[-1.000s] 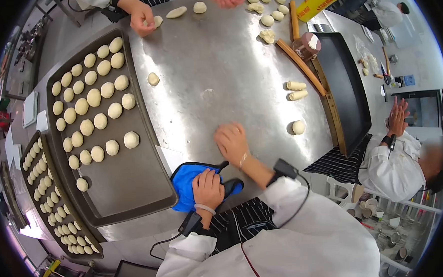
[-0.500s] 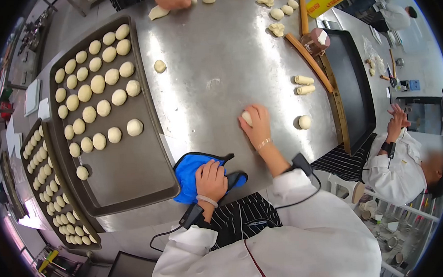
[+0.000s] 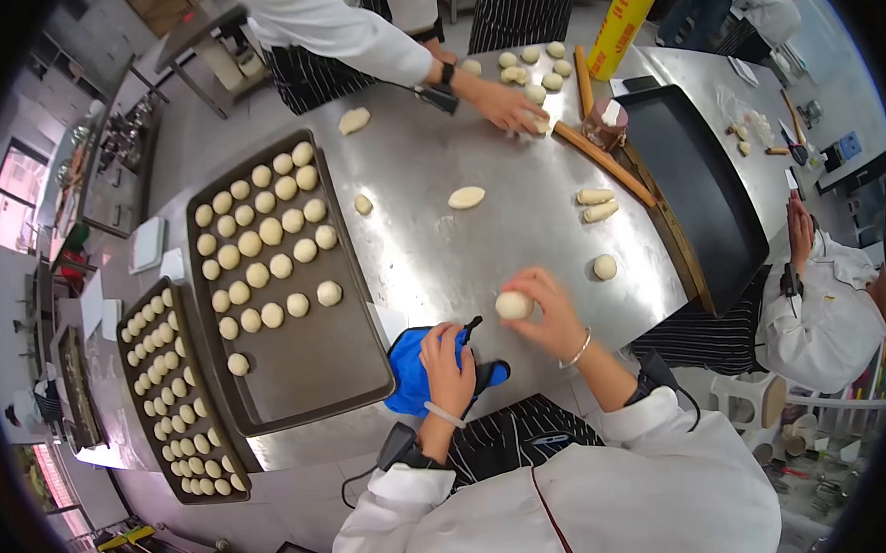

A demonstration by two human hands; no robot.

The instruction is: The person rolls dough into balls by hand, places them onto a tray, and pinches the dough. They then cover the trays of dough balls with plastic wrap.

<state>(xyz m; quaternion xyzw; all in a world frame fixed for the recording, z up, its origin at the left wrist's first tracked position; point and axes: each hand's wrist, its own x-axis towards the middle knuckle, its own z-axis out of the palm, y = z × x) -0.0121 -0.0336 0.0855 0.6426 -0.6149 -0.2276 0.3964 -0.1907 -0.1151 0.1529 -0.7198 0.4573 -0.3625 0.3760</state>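
1. Desk [image 3: 413,268]: bare metal, reflective.
2. Left: large tray [image 3: 313,383] bearing dough balls; blue cloth [image 3: 406,376] beside its near corner.
3. Centre: one oval dough piece [image 3: 466,197].
4. Right: two dough rolls [image 3: 596,196] side by side; single dough ball [image 3: 605,266] near them.
5. Beyond: rolling pin [image 3: 597,157], black tray [image 3: 699,183].

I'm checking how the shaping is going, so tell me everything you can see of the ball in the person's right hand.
The ball is pale cream, rounded and smooth-looking, apparently soft dough, one piece without separate parts. It is held at the fingertips of the right hand, the thumb on its near side and the fingers on its far side. It is at or above the metal table; whether its underside touches the top, or has a seam, cannot be told.
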